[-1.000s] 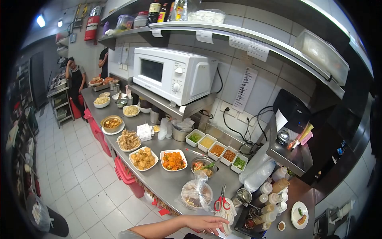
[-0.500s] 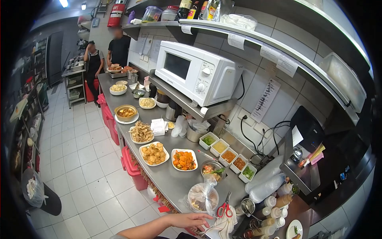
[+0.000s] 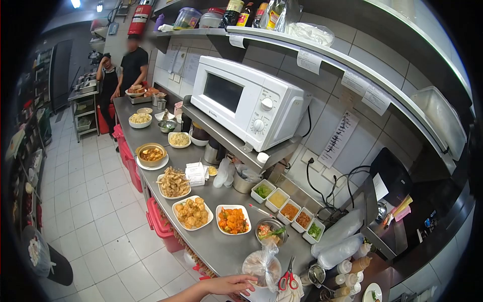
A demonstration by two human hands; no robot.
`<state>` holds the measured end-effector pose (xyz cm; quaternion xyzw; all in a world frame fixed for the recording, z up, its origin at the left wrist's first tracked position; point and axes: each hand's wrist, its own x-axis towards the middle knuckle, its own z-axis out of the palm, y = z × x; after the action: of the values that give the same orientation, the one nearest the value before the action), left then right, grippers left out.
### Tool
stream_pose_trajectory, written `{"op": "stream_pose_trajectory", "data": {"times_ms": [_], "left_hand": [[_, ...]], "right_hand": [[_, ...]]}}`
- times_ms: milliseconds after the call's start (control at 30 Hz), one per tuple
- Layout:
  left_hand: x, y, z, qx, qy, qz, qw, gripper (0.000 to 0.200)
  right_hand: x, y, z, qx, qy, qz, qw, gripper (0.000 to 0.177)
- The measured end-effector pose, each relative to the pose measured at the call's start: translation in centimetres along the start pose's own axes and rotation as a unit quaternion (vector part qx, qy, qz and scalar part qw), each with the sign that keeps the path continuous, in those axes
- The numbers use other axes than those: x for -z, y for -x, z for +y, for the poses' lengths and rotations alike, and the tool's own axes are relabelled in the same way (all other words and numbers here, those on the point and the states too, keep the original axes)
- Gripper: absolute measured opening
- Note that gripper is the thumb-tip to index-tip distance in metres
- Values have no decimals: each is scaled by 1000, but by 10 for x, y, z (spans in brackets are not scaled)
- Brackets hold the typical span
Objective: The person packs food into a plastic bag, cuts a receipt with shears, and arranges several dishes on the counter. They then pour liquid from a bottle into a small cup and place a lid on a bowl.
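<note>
1. Shifting away from the cloth (image 3: 298,293), the person's left hand (image 3: 227,286) now sits lower left of the bagged bowl (image 3: 259,268), its fingertips close to the bowl's near side. A second ago it hung over the cloth, beyond the scissors (image 3: 288,280).

2. The hand's fingers are apart and loosely stretched, palm down, with nothing visible gripped in them. Whether the fingertips touch the plastic or only pass in front of it, I cannot tell. The right hand is out of sight.

3. The bagged bowl stands near the front edge of the steel counter (image 3: 225,254), its clear plastic gathered into a bunch on top. It keeps its place beside the scissors, which lie to its right, partly over the cloth.

4. For the work, this makes the bagged bowl the nearest thing to the hand; the scissors and cloth are now farther off and lie untouched.

5. The orange food (image 3: 233,220) and the fried pieces (image 3: 193,212) hold their spots farther along the counter. In the background, a standing person in dark clothes (image 3: 134,66) has come fully into view.
</note>
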<state>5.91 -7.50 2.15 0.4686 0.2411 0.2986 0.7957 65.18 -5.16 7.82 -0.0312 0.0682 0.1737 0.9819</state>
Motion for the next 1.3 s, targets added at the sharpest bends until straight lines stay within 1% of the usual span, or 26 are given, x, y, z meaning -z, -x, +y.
{"op": "stream_pose_trajectory", "data": {"times_ms": [33,100,133,200,433,500,533,600,633,700,800,833,867,933,1000,1033,1067,1133,1200,1233,1267,1300], "left_hand": [[5,5,6,1,-3,-3,1000,50],[10,21,25,8,-16,39,999,49],[17,25,26,11,-17,35,999,49],[31,33,27,5,6,60,998,49],[62,55,43,-15,-23,95,995,46],[70,58,45,-20,-66,75,995,46],[69,64,49,-21,-48,102,993,46],[71,73,59,-21,-81,75,994,45],[77,80,54,-21,-74,91,993,45],[89,88,49,-42,-94,82,991,45],[81,115,63,-20,-108,121,987,45],[81,124,66,-9,-114,134,984,45],[83,133,63,-5,-114,128,985,45],[86,144,56,-54,-75,178,980,45],[72,164,77,-72,-69,272,957,47],[75,177,84,-97,-42,305,946,47],[85,189,89,-119,-18,330,936,47],[115,216,104,-174,32,404,898,45],[166,248,106,-303,102,466,825,45],[195,265,114,-337,129,513,779,42],[240,295,116,-362,131,501,775,48],[298,330,114,-401,160,475,767,46]], "right_hand": [[3,1,5,8,-16,8,1000,38],[10,5,14,24,-48,26,998,37],[14,7,17,32,-63,35,997,36],[23,11,26,48,-92,53,993,36],[44,21,68,81,-185,108,973,33],[48,24,104,59,-172,123,976,32],[55,28,127,42,-161,134,977,32],[75,42,170,14,-149,160,976,31],[85,49,186,7,-150,172,974,31],[98,58,205,6,-163,194,967,30],[116,70,232,13,-199,231,952,29],[122,71,237,19,-212,242,946,29],[128,67,232,32,-226,250,941,29],[122,43,203,70,-261,249,930,28],[129,29,185,111,-326,261,902,27],[139,27,167,143,-364,270,880,27],[150,29,143,180,-407,276,852,27],[173,41,96,253,-490,279,786,26],[193,62,62,307,-556,275,722,25],[203,76,53,327,-583,273,692,25],[214,92,51,344,-606,272,664,25],[226,111,52,359,-627,273,635,25]]}}
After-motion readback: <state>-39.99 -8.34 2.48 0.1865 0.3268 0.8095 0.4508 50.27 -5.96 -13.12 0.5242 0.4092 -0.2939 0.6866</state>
